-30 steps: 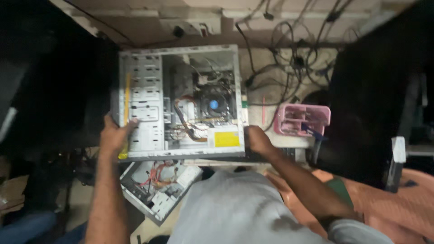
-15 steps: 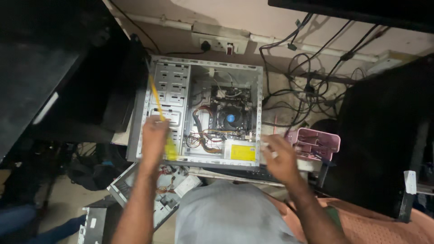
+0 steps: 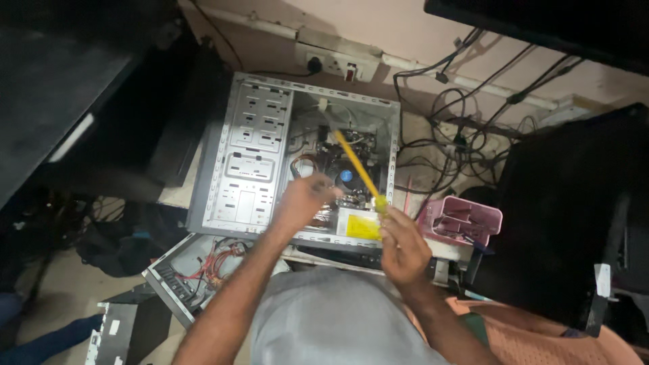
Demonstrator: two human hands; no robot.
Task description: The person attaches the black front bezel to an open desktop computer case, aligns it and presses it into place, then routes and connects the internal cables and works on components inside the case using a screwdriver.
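Observation:
An open grey computer case (image 3: 247, 162) lies on its side on a desk, with its motherboard and a blue-centred fan (image 3: 346, 176) showing. My left hand (image 3: 304, 199) reaches into the lower part of the case near orange cables, its fingers curled away from view. My right hand (image 3: 402, 247) is at the case's lower right corner and grips the end of a long thin yellow-handled tool (image 3: 358, 169). The tool slants up and to the left over the motherboard, and its pale tip is blurred.
A pink tray (image 3: 473, 209) of small tools sits right of the case. A second opened case (image 3: 182, 274) with red wires stands on the floor below. A wall socket strip (image 3: 331, 61) and tangled black cables (image 3: 460, 128) lie behind. A large black object (image 3: 568, 203) fills the right.
Both hands let go of the case's sides. The yellow tool, earlier in my left hand over the drive bays, is now in my right hand over the motherboard. The left hand moved into the case.

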